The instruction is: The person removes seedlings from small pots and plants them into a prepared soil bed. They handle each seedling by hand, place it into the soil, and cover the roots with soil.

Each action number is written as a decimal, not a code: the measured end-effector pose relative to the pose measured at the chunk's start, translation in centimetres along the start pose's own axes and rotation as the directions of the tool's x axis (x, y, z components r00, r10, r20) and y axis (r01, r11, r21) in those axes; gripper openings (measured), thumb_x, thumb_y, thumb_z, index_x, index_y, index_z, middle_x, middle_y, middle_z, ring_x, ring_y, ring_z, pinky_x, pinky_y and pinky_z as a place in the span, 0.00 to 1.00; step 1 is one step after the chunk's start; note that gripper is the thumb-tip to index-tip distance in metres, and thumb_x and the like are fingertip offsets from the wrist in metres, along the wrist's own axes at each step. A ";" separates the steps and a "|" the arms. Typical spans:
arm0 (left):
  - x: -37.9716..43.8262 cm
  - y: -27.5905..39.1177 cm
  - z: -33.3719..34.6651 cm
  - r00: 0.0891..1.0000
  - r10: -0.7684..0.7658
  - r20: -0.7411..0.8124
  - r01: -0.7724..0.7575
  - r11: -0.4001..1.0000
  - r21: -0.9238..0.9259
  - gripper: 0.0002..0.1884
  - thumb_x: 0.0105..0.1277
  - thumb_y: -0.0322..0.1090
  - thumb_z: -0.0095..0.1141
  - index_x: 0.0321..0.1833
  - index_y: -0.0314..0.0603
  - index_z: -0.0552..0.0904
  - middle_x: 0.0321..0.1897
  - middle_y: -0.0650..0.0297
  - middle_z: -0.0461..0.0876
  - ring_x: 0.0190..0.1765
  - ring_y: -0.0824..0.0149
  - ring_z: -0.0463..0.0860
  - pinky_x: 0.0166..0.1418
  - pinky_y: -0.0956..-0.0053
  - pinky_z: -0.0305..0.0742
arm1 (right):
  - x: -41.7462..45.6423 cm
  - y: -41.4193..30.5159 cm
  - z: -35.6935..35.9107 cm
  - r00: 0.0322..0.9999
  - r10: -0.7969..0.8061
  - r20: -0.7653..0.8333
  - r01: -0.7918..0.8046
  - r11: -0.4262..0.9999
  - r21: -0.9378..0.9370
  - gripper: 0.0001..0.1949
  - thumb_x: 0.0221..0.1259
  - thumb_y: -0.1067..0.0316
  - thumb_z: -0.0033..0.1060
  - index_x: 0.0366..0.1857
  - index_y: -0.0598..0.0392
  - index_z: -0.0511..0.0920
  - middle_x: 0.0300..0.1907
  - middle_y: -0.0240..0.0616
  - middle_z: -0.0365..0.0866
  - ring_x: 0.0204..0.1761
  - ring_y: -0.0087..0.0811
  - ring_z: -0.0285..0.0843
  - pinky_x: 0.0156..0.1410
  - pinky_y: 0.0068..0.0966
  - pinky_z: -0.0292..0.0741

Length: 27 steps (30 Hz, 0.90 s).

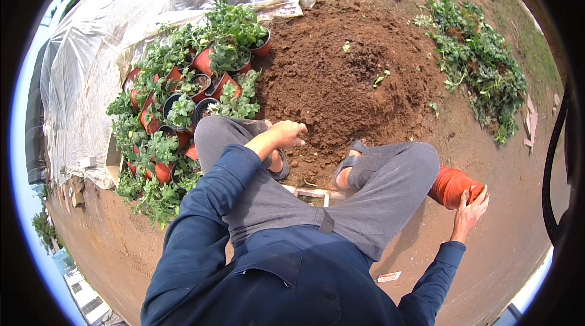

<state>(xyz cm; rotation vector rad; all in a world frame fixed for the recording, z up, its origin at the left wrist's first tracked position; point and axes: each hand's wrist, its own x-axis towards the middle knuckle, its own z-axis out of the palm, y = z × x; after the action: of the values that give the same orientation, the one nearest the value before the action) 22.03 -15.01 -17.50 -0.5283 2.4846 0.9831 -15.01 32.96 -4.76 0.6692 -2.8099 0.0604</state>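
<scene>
My left hand [287, 135] hangs in front of my left knee, over the near edge of a heap of brown soil [329, 84]. Its fingers are loosely bent, with a gap towards the thumb, and no object shows in it. Outside my right knee, my right hand [473, 209] grips the end of a stack of nested red plastic plant pots [450, 186]. The stack lies tilted beside the knee, which covers its far end. Part of the palm is hidden behind the fingers.
Leafy plants in red plastic pots [203, 62], some tipped over, crowd the left. Uprooted leafy plants [484, 61] lie in a pile at right. White plastic sheeting [151, 10] spreads at the upper left. Below me is a wooden frame [327, 200]; a printed wrapper [389, 276] lies behind.
</scene>
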 end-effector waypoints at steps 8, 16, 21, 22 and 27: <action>0.9 -2.7 -4.4 0.995 -0.085 0.059 0.084 0.996 0.018 0.26 0.61 0.48 0.65 0.60 0.44 0.80 0.47 0.52 0.86 0.51 0.49 0.84 0.55 0.58 0.78 | -0.4 -0.6 0.9 0.985 -0.165 0.057 0.172 0.971 -0.163 0.41 0.65 0.42 0.59 0.78 0.46 0.55 0.77 0.47 0.53 0.76 0.55 0.52 0.77 0.52 0.55; 2.8 -13.3 -10.7 0.940 -0.281 -0.193 0.294 0.955 0.045 0.21 0.60 0.48 0.65 0.49 0.42 0.85 0.46 0.50 0.86 0.52 0.50 0.84 0.57 0.58 0.78 | 6.5 -12.7 -4.1 0.998 -0.060 0.004 0.055 0.938 0.342 0.27 0.72 0.61 0.55 0.72 0.54 0.64 0.72 0.47 0.64 0.73 0.42 0.62 0.71 0.40 0.66; 4.7 -18.9 -12.9 0.762 -0.546 -0.348 0.573 0.819 -0.029 0.19 0.60 0.47 0.65 0.46 0.40 0.85 0.47 0.49 0.85 0.53 0.47 0.83 0.56 0.56 0.78 | 9.7 -27.1 -2.1 0.911 -0.391 0.130 0.163 0.632 0.757 0.28 0.65 0.72 0.60 0.70 0.55 0.66 0.68 0.43 0.68 0.66 0.39 0.71 0.61 0.31 0.74; 4.7 -20.6 -12.4 0.749 -0.542 -0.382 0.578 0.816 -0.024 0.17 0.61 0.43 0.62 0.48 0.39 0.85 0.43 0.49 0.86 0.48 0.48 0.85 0.54 0.57 0.79 | 10.2 -30.1 -1.4 0.859 -0.498 0.115 0.243 0.595 0.766 0.27 0.64 0.71 0.61 0.69 0.55 0.68 0.68 0.44 0.68 0.65 0.40 0.72 0.61 0.32 0.74; 5.6 -22.9 -11.8 0.728 -0.560 -0.395 0.592 0.804 -0.047 0.20 0.64 0.43 0.63 0.55 0.44 0.81 0.54 0.54 0.82 0.57 0.50 0.81 0.60 0.59 0.76 | 9.3 -41.6 1.3 0.556 -0.767 0.320 0.196 0.495 0.847 0.28 0.55 0.72 0.68 0.63 0.56 0.73 0.61 0.49 0.72 0.60 0.48 0.76 0.64 0.35 0.74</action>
<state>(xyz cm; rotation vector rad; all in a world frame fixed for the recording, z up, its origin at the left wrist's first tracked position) 25.61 -39.98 -25.15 -1.4937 2.3961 0.5488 -4.63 -8.43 -4.43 2.1607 -2.9372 1.1336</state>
